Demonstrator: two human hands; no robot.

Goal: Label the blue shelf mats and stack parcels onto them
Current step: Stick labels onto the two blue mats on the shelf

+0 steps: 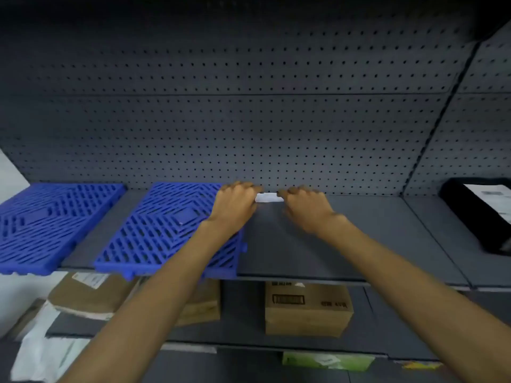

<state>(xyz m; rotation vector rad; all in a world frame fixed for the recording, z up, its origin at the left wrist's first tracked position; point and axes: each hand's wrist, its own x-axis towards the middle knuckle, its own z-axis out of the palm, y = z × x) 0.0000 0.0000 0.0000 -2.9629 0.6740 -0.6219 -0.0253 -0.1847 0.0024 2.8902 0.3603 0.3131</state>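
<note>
Two blue slotted shelf mats lie on the grey shelf (304,244): one mat (52,222) at the far left, a second mat (166,230) nearer the middle. Both of my hands are stretched out over the shelf and together hold a small white label strip (268,197) between them. My left hand (235,205) pinches its left end above the right edge of the second mat. My right hand (307,205) pinches its right end over bare shelf. Whether the strip touches the shelf is unclear.
A dark parcel with a white paper label (481,214) lies on the shelf at the far right. On the shelf below stand a cardboard box (307,308), brown padded envelopes (91,297) and white mailer bags (41,352). Grey pegboard (249,128) backs the shelf.
</note>
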